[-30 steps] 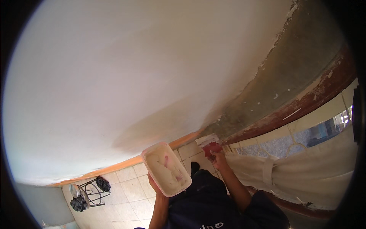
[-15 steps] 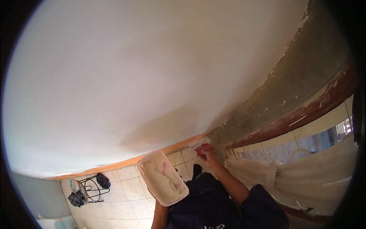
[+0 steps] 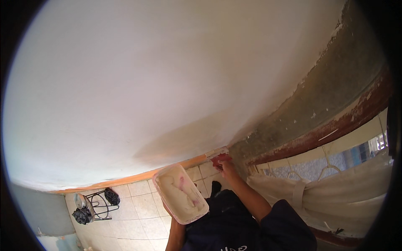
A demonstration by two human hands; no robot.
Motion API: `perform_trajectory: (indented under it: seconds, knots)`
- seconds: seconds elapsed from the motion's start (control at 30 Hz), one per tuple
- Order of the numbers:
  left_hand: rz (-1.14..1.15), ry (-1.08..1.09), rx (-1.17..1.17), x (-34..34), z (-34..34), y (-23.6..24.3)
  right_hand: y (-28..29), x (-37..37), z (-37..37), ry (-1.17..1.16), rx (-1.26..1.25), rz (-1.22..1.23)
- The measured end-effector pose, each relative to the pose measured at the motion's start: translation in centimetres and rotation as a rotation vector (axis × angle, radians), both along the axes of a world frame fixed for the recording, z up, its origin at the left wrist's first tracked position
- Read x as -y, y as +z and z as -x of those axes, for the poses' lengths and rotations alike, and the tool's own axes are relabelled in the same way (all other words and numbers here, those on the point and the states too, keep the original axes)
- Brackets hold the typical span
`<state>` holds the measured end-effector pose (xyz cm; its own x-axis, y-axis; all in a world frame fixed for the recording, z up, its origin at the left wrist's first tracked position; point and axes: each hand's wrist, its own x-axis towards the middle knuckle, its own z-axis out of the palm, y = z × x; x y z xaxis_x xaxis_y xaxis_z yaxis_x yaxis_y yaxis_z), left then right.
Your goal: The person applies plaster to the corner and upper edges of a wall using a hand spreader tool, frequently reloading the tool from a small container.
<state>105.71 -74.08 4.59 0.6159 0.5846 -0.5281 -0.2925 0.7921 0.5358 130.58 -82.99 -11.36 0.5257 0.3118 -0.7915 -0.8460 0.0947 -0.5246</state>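
Observation:
My left hand [image 3: 168, 211] supports a rectangular white plastic tub [image 3: 160, 187] from below, and most of its fingers are hidden under it. Inside lies a pale, creamy putty [image 3: 176, 193] with pinkish streaks. In my right hand [image 3: 227, 168] is a red putty knife [image 3: 219, 159], gripped by its near side. Its putty-smeared edge meets the base of the white wall [image 3: 180, 92], close to the corner. Whether the edge presses on the wall, I cannot tell.
An orange strip [image 3: 125, 180] runs along the wall's foot above the tiled floor [image 3: 144, 205]. At the left stands a black metal stand [image 3: 100, 205] with black plastic bags. A bare grey wall [image 3: 310, 100] and a cream curtain [image 3: 331, 194] flank me on the right.
My right hand has moved slightly left with the putty knife, bringing its edge up along the wall's base. The tub stays nearly in place.

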Motion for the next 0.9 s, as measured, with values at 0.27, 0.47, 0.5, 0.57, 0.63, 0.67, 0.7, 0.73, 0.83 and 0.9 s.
perform_trajectory:
  seconds: [0.27, 0.47, 0.5, 0.57, 0.63, 0.67, 0.7, 0.73, 0.83, 0.9]
  knots:
    - [0.046, 0.063, 0.119, -0.1, 0.8, -0.2, 2.0, -1.0, 0.5, -0.014, 0.064, -0.088]
    - [0.078, 0.099, 0.212, 0.0, 0.7, -0.2, 6.3, -1.6, 0.6, -0.037, 0.135, -0.199]
    - [0.079, 0.107, 0.220, -0.1, 0.8, -0.2, 7.4, -2.1, 0.4, -0.034, 0.154, -0.181]
    - [0.089, 0.109, 0.240, 0.0, 0.8, -0.2, 7.7, -2.3, -0.1, -0.055, 0.188, -0.181]
    - [0.099, 0.115, 0.257, -0.1, 0.6, -0.3, 8.3, -2.5, -0.4, -0.058, 0.211, -0.159]
    - [0.104, 0.122, 0.263, 0.0, 0.7, -0.3, 8.9, -2.7, -0.5, -0.050, 0.217, -0.136]
    - [0.106, 0.125, 0.270, -0.1, 0.6, -0.3, 9.4, -2.8, -0.5, -0.042, 0.224, -0.113]
    - [0.111, 0.130, 0.278, -0.1, 0.7, -0.3, 10.6, -2.8, -0.4, -0.045, 0.233, -0.124]
    - [0.119, 0.145, 0.299, -0.1, 0.8, -0.4, 13.3, -2.9, 0.1, -0.078, 0.261, -0.161]
    - [0.129, 0.151, 0.310, -0.1, 0.7, -0.5, 13.9, -2.6, 0.1, -0.138, 0.286, -0.187]
